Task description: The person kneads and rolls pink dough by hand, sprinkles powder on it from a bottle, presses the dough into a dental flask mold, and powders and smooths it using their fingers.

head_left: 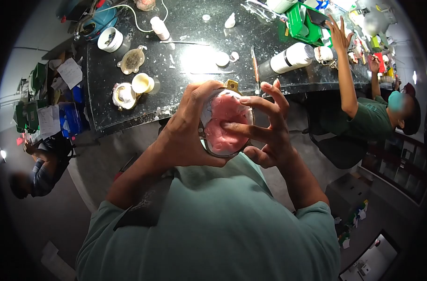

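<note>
My left hand (183,129) is wrapped around the side of a round metal dental flask half (231,85), holding it above my lap just off the table's front edge. Pink dough-like material (221,112) fills its middle, with white plaster around it. My right hand (273,131) has its fingers apart, one fingertip pressing into the centre of the pink material and another touching near its upper right edge. The right thumb lies by the lower right rim. What is under the flask is hidden.
On the black table (176,100) are a cream cup (142,83), two more flask parts, a white tub (110,40), a brown-handled tool (255,65) and a white bottle (295,57). A co-worker (372,110) at right raises a hand near a green tray (295,30). Another person sits left.
</note>
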Tool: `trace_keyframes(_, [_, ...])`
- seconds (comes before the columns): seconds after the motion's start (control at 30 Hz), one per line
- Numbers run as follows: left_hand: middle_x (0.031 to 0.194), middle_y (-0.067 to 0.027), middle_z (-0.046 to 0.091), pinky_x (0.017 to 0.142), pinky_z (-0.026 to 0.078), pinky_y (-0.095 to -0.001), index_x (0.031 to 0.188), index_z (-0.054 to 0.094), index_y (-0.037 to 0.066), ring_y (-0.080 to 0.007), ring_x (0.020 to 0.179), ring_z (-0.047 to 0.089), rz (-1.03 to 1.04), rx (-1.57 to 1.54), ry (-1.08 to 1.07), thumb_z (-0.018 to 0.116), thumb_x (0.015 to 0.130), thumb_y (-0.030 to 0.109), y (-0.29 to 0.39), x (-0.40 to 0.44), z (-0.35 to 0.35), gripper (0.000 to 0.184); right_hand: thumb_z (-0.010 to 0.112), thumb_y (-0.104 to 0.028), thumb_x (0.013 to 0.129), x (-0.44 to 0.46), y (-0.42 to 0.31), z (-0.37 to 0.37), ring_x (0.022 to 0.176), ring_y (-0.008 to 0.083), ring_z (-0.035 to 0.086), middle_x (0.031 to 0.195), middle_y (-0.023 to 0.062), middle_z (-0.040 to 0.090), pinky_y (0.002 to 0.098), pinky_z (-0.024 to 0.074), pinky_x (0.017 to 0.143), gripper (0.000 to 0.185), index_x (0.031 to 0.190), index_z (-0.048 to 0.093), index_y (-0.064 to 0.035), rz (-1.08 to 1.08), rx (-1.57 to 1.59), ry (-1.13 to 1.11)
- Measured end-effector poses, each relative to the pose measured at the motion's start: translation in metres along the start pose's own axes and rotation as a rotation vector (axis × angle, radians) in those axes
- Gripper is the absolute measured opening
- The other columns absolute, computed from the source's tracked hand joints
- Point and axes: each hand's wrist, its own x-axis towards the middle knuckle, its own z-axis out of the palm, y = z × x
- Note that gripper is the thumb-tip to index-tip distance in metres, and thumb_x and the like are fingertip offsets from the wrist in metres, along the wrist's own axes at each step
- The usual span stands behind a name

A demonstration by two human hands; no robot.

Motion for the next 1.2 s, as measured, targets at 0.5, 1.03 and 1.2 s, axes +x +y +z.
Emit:
trace_keyframes(0.5, [0.139, -0.0206, 0.046, 0.107, 0.047, -0.0483, 0.151, 0.032, 0.005, -0.0386, 0.130, 0.050, 0.000, -0.060, -0.019, 0.098, 0.049, 0.022, 0.007, -0.002, 0.004, 0.123, 0.057, -0.052, 0.096, 0.001, 0.001, -0.002, 0.148, 0.0353, 0.029, 0.144, 0.0089, 0.058, 0.0576, 0.0071, 0.127, 0.036, 0.107, 0.083, -0.0301, -0.038, 0.182, 0.064])
trace_keyframes(1.03, [0.138, -0.0204, 0.047, 0.108, 0.046, -0.0467, 0.149, 0.035, 0.003, -0.0377, 0.128, 0.051, -0.022, -0.097, -0.056, 0.097, 0.052, 0.023, 0.005, 0.002, -0.001, 0.118, 0.058, -0.055, 0.093, 0.011, -0.008, -0.002, 0.148, 0.0372, 0.031, 0.145, 0.0054, 0.058, 0.0575, 0.0032, 0.127, 0.037, 0.108, 0.083, -0.0316, -0.019, 0.157, 0.008])
trace_keyframes(1.2, [0.136, -0.0225, 0.046, 0.105, 0.048, -0.0472, 0.148, 0.033, 0.002, -0.0398, 0.126, 0.051, -0.050, -0.066, -0.066, 0.097, 0.054, 0.025, 0.002, 0.002, 0.003, 0.116, 0.060, -0.051, 0.092, 0.018, 0.000, -0.001, 0.149, 0.0374, 0.032, 0.144, 0.0048, 0.060, 0.0570, 0.0021, 0.128, 0.034, 0.107, 0.083, -0.0319, -0.026, 0.191, -0.015])
